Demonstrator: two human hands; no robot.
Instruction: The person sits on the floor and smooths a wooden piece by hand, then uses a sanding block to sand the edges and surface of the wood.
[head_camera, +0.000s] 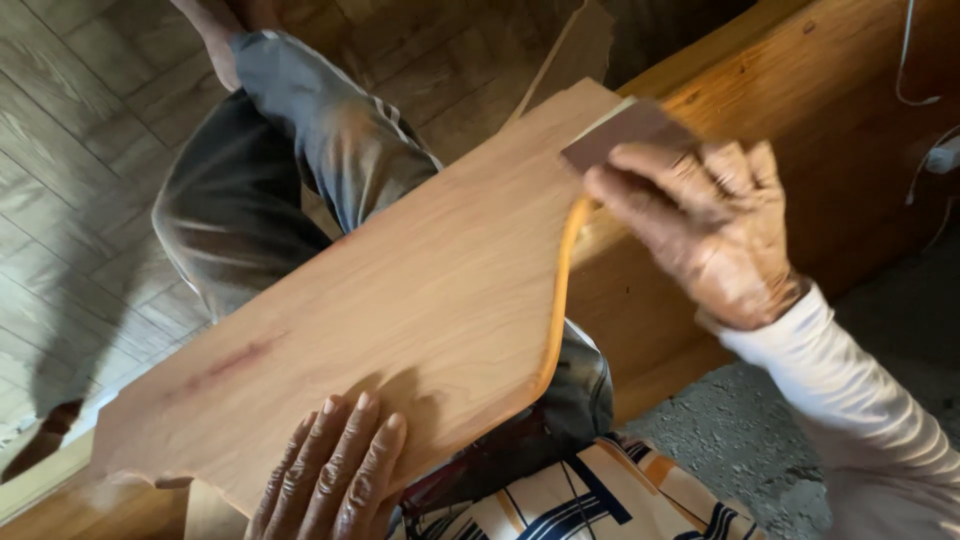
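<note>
A flat wooden board (400, 290) with a curved cut edge lies across the person's lap, and everything else sits around it. The left hand (330, 475) rests on the board's near edge, fingers straight and slightly fanned, palm pressing flat. The right hand (700, 225) is at the board's far right corner, fingers curled over a small brown sanding block (625, 130) and pinching it against the board's edge. Under the board, a knee in grey trousers (300, 140) pokes out at its far side; a striped cloth (580, 500) shows just below its near right edge. A thick wooden beam (830, 110) runs behind the board's right corner, touching or nearly touching it; which, I cannot tell. Pale plank flooring (70, 130) lies to the board's left, rough grey ground (720, 430) to its right. A white cable (915, 70) hangs beyond the beam, cut off by the frame. The left wrist is out of view, and the block's underside is hidden by the fingers.
</note>
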